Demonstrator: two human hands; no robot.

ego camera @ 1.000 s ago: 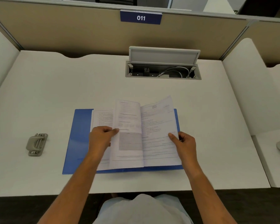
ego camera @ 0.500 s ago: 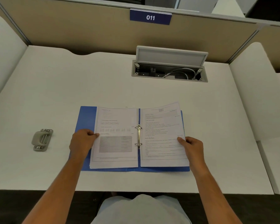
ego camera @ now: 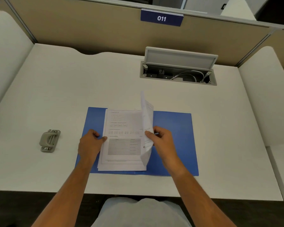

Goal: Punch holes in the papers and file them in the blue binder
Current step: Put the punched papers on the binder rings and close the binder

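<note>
Open flat blue plastic binder [ego camera: 174, 138] on white desk [ego camera: 72, 89]; left hand [ego camera: 90, 143] fingers pressing stacked printed white papers [ego camera: 123, 145], right hand [ego camera: 162, 140] fingers pinching upright raised sheets [ego camera: 147, 115].

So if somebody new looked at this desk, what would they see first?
Probably the open blue plastic binder lying flat in the middle of the white desk, with a stack of printed white papers on its left half. The right hand holds some sheets standing up on edge, while the left hand presses on the stack's left edge. A small grey hole punch sits alone to the left.
</note>
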